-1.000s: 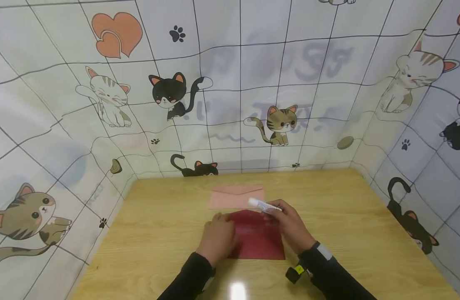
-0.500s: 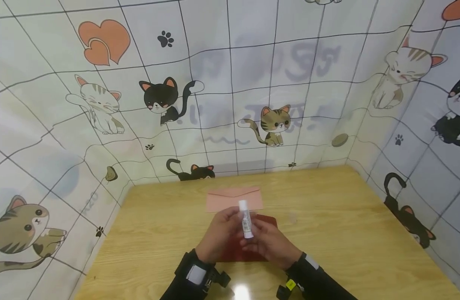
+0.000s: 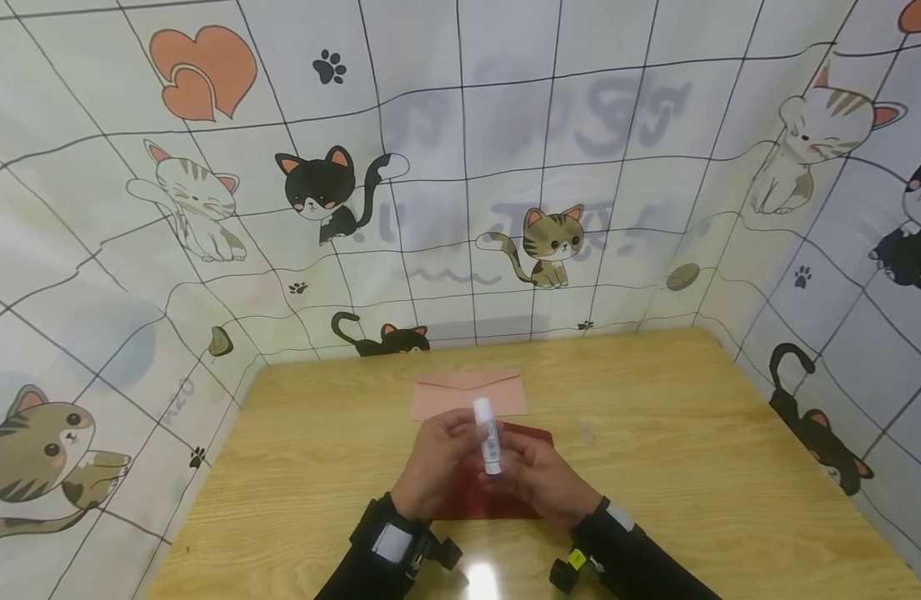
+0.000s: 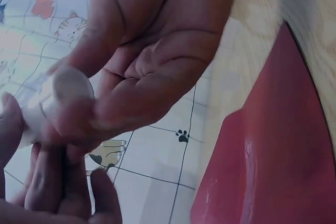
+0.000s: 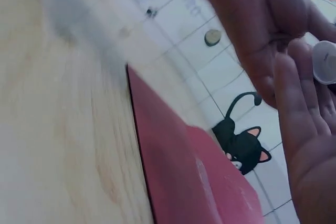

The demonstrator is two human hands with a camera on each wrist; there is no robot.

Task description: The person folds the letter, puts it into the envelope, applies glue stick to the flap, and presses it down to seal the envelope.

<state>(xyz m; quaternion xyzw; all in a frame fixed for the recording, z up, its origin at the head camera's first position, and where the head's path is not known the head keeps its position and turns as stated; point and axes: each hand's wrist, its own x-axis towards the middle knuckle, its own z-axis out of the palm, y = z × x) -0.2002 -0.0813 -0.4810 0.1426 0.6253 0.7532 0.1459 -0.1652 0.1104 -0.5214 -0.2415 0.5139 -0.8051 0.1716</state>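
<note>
Both hands hold a small white glue stick (image 3: 487, 442) upright above the table, with printing along its side. My left hand (image 3: 433, 462) has thumb and fingers around it from the left. From the right, my right hand (image 3: 553, 483) grips its lower part. The left wrist view shows the round base of the glue stick (image 4: 73, 85) between the fingers of the right hand (image 4: 163, 35). Below the hands lies a dark red envelope (image 3: 468, 500), flap up and partly covered by them. A shiny strip shows on the red envelope (image 5: 173, 156) in the right wrist view.
A pink envelope (image 3: 468, 398) lies flat on the wooden table (image 3: 655, 433), just beyond the red one. Cloth walls (image 3: 430, 192) with cat drawings rise at the back and both sides of the table.
The right hand has brought the glue stick in toward the middle and turned it upright. The left hand has left the red envelope and taken hold of the glue stick too.
</note>
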